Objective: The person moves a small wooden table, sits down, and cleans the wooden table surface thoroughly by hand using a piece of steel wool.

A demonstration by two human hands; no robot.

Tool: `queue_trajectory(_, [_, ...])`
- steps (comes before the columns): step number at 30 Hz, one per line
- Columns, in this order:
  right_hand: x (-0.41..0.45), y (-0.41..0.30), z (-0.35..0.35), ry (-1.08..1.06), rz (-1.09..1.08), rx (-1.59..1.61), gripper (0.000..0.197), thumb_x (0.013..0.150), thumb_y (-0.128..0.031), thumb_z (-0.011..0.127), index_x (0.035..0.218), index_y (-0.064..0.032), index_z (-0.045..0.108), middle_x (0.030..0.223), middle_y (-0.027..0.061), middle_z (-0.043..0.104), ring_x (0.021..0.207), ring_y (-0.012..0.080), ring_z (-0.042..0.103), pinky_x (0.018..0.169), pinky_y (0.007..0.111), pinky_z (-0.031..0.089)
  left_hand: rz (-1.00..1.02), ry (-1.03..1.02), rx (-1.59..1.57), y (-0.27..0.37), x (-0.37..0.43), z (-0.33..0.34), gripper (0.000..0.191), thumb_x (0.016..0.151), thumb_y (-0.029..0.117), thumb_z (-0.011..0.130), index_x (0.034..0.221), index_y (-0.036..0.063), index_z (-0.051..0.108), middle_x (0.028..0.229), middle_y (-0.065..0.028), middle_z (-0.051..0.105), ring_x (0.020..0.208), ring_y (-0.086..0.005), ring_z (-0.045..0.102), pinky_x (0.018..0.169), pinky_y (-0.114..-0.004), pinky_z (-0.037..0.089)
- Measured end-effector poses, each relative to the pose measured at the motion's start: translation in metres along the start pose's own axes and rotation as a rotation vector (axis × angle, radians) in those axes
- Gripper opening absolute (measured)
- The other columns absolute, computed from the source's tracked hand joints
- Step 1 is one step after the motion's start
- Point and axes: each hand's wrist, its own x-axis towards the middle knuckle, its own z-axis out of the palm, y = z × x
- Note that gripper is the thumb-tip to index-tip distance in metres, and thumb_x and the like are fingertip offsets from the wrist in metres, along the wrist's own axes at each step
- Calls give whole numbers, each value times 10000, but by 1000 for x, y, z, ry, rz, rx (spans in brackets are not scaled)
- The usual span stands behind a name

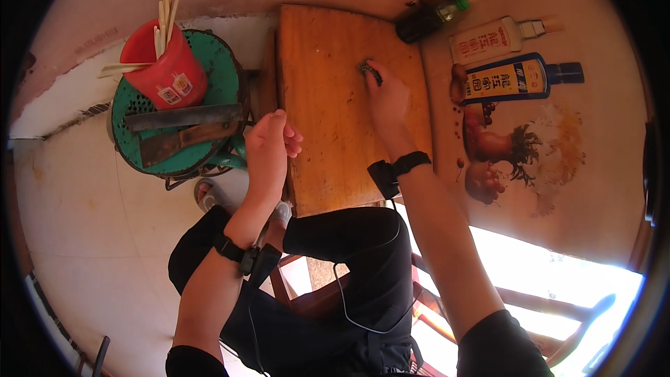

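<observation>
My right hand (388, 91) presses a dark metal scouring pad (370, 70) against the orange-brown wooden top (335, 115). The pad is partly hidden by my fingers. My left hand (272, 139) hovers at the left edge of the wooden top, fingers loosely curled, and holds nothing. Small dark specks and marks dot the wood.
A green round stool (220, 68) at the left bears a red plastic container (172, 73) with pale sticks and a cleaver (183, 133). A dark bottle with a green cap (426, 23) is at the wooden top's far right corner, by a printed tablecloth (513, 178).
</observation>
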Motion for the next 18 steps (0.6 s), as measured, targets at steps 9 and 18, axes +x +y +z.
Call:
queue_trajectory(9, [15,80,0,43,-501,6,278,1003,-37,696,1278,-21,735,1139,253,759,939,399,756,815,414,599,115,-51,86,0,-5,-2,360,1128,310,553,875,61,611,782,-50,668,654,-114,599,625,-261,472])
queue_trajectory(18, [6,49,17,89,-529,-1,270,1006,-84,702,1270,-47,744,1247,228,746,1129,377,733,927,388,590,433,-9,557,-3,-7,-5,186,1118,245,573,1187,76,608,1275,-78,653,1130,-173,621,889,-314,508])
